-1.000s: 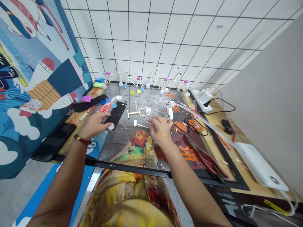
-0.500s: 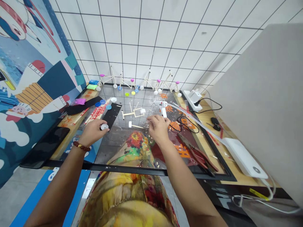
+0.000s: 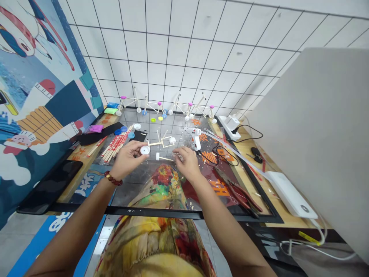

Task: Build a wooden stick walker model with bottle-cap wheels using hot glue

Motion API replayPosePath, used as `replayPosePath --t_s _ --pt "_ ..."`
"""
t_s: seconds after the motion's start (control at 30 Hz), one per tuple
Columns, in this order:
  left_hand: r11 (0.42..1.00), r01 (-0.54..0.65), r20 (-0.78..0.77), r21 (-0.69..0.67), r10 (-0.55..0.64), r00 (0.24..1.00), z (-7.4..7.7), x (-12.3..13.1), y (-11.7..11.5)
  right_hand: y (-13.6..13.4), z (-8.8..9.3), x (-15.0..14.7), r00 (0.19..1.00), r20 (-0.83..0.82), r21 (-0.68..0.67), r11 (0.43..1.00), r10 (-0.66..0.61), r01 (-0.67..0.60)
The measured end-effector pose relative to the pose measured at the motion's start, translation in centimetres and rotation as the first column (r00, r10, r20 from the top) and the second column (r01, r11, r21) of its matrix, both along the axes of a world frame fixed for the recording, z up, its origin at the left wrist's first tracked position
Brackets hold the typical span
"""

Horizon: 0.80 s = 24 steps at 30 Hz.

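Observation:
My left hand (image 3: pixel 129 158) grips a white bottle cap (image 3: pixel 144 150) between thumb and fingers, its hollow side facing up toward me. Opposite it, my right hand (image 3: pixel 188 162) has its fingers drawn together; what is between the fingertips, if anything, I cannot make out. Just left of those fingertips a thin wooden stick (image 3: pixel 166 159) lies on the table with a white cap (image 3: pixel 157 156) on its end. Behind, between both hands, is a small stick frame (image 3: pixel 157 144) with a white cap (image 3: pixel 172 141) at its right side.
A white glue gun (image 3: pixel 196 139) stands beyond my right hand. Pliers (image 3: pixel 238 192) lie at the right. Several stick-and-cap models (image 3: pixel 147 104) line the back edge. Chopsticks in red-and-white wrappers (image 3: pixel 117 145), blue caps (image 3: pixel 123 129) and a phone (image 3: pixel 50 186) are at the left.
My left hand has moved right with the white cap, close to the stick frame. My right hand has come slightly left and lower, and its fingers have drawn in. The view has shifted a little.

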<state>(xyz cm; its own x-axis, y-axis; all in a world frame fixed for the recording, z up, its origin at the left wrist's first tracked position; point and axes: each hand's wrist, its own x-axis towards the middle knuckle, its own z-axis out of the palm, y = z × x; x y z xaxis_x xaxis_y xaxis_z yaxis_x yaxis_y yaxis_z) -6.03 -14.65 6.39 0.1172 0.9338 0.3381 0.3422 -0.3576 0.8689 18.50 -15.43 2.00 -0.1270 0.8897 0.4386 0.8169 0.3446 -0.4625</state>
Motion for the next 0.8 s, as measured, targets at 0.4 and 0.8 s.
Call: replayPosePath --t_s 0.4,0.8 --pt "0.968 0.026 0.484 -0.25 0.102 0.869 -1.1 1.2 3.6 -1.6 3.2 7.0 0.932 0.175 -0.24 0.904 -0.318 0.354" --pt "0.962 0.029 -0.242 -0.273 -0.098 0.965 -2.9 -0.6 2.6 5.2 2.4 7.4 0.873 0.126 -0.226 0.844 -0.47 0.487"
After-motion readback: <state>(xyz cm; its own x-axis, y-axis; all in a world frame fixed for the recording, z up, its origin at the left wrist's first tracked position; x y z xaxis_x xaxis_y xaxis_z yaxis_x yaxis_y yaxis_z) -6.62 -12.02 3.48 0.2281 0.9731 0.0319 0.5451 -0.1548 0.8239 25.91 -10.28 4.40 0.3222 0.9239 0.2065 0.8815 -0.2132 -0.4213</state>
